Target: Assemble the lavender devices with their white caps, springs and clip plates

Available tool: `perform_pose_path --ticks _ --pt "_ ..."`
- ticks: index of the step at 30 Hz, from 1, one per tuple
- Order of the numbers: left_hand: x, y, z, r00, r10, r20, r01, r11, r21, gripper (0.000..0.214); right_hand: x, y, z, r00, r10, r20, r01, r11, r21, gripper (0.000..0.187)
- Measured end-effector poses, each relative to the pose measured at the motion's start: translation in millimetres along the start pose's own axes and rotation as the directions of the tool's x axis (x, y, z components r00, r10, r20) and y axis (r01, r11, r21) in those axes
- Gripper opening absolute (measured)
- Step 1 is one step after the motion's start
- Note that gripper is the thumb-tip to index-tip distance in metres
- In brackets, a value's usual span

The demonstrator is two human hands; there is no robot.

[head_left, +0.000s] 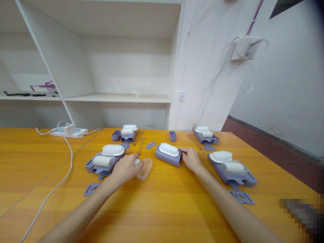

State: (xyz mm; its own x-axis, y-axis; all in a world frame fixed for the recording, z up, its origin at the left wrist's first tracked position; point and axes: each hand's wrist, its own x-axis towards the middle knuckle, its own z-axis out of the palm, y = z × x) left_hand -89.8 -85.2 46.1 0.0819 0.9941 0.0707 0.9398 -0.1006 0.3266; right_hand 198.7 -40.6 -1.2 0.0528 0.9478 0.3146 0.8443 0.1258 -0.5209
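My left hand (128, 166) is closed around a white roll (137, 161), of which only the end shows. Beside its fingertips lies a translucent peach-coloured tray (144, 169). A purple case (168, 158) with a white oval lid-like piece (169, 150) on top rests in the middle of the table. My right hand (191, 159) grips the case's right end; the fingers are partly hidden. Just past the case are a flat purple plate with cut-outs (151, 145) and a small purple box (172, 136).
Similar purple cases with white rolls stand at the left (105, 161), right (231, 168), back left (129, 133) and back right (204, 135). Coiled strips (209, 167) lie between them. A white cable (68, 162) runs from a power strip (72, 132) across the left side.
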Motion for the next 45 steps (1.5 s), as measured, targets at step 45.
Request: perform_pose_path --ticks 45 --pt "74 68 47.1 0.836 0.549 -0.013 -0.546 0.828 -0.129 0.095 -17 -10 3 0.972 0.216 0.094 -0.216 0.66 0.72 0.044"
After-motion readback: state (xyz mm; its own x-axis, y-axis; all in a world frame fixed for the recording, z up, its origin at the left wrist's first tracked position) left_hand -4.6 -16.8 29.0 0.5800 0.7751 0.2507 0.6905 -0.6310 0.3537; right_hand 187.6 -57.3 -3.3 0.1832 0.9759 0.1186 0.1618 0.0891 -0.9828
